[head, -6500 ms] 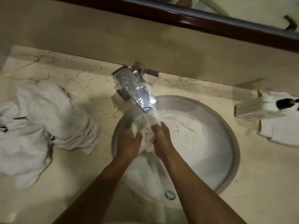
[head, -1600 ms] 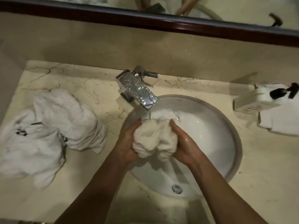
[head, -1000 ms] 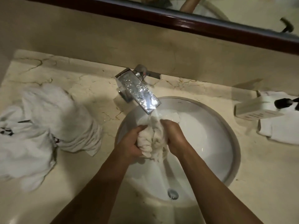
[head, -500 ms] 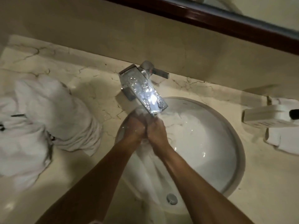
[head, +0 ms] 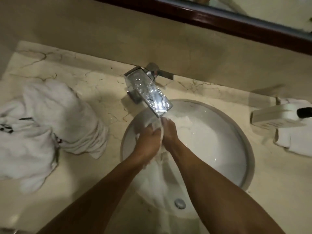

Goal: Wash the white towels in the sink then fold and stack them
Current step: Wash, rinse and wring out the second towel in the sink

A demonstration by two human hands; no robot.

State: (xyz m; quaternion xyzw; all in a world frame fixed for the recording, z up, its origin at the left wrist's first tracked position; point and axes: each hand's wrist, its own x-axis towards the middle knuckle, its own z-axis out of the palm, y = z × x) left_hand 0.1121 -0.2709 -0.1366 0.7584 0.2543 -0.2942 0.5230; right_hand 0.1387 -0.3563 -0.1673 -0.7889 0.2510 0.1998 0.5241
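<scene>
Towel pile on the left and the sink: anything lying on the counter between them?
Nothing: in the head view only bare marble counter separates the towel pile from the sink rim.

The faucet [head: 148, 97] is polished chrome metal, mirror-bright and beaded with water drops, above a smooth, glossy white ceramic sink [head: 224, 149]. The countertop [head: 94, 92] is cream marble with dark veins and a soft sheen. The wet towel [head: 184, 122] in the basin and the heaped towels [head: 50, 122] are white terry cloth, nubby and matt.
</scene>
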